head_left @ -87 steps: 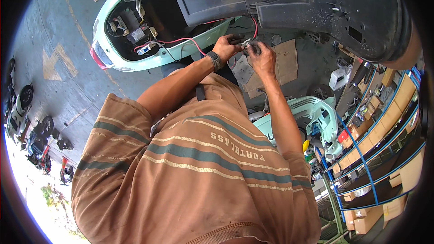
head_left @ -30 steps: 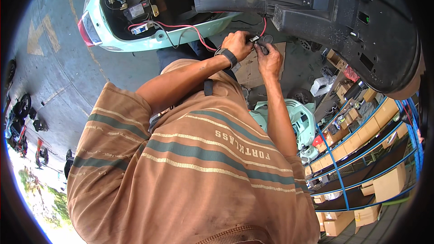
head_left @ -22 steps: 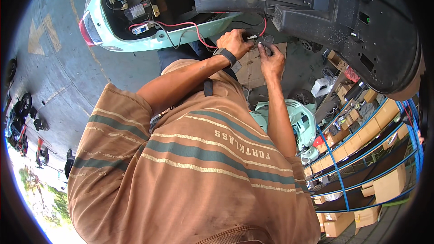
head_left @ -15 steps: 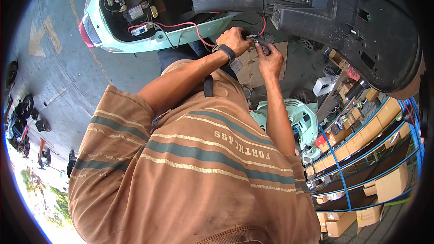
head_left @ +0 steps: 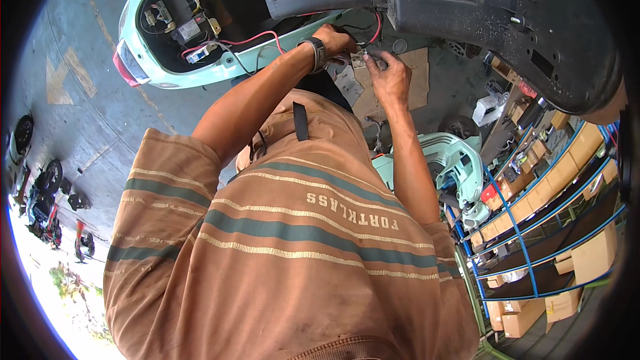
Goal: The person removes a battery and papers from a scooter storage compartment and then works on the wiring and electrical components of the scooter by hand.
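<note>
head view: from where i stand, the worker's left hand [head_left: 335, 40], a dark watch [head_left: 319, 52] at its wrist, pinches a small metal fitting [head_left: 361, 45] in its fingers, where a red cable [head_left: 378, 30] drops from beneath a black plastic panel [head_left: 467, 23]. the right hand [head_left: 390, 75] meets it there, thumb and fingers curled close; whether they grip something dark or are just grimy, i can't tell. the fitting sits between both hands, above a cardboard sheet [head_left: 417, 73] on the floor. to the left lies a mint-green scooter shell [head_left: 158, 72] with wiring inside.
</note>
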A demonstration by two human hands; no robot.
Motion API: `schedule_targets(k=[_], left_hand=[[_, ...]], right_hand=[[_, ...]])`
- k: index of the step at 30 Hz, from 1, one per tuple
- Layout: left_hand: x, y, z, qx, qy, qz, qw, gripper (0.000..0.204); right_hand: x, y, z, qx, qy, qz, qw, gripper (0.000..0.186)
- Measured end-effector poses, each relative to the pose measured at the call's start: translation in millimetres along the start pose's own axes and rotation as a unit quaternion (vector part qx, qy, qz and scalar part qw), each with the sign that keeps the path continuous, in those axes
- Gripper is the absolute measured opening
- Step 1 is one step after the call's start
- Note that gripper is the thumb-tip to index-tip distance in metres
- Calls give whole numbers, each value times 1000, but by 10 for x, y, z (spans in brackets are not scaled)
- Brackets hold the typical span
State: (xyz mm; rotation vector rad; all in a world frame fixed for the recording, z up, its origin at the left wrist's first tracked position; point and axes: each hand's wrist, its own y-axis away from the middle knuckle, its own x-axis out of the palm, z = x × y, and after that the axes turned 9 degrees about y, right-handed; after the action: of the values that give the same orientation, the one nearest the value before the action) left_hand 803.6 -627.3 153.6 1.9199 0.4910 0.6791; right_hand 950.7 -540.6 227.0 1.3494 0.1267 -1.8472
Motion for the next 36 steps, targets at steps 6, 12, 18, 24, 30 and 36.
schedule_targets(k=[6,12,18,24,30,36], left_hand=[[-34,9,-13,22,31,-1,999,19],[-86,-190,120,112,-153,-32,981,23],[-66,-39,83,164,-262,-76,948,32],[-74,-18,122,257,-279,-66,923,34],[-39,76,103,295,-264,-58,917,33],[-8,148,104,310,-302,-75,899,29]], right_hand=[[-22,-186,26,-70,81,31,994,24],[-95,-338,104,-112,106,101,983,32],[-4,-338,-22,-109,105,85,985,31],[-111,-373,80,-8,17,158,987,29],[37,-308,-40,158,-48,158,974,30],[162,-264,-182,195,-168,145,955,31]])
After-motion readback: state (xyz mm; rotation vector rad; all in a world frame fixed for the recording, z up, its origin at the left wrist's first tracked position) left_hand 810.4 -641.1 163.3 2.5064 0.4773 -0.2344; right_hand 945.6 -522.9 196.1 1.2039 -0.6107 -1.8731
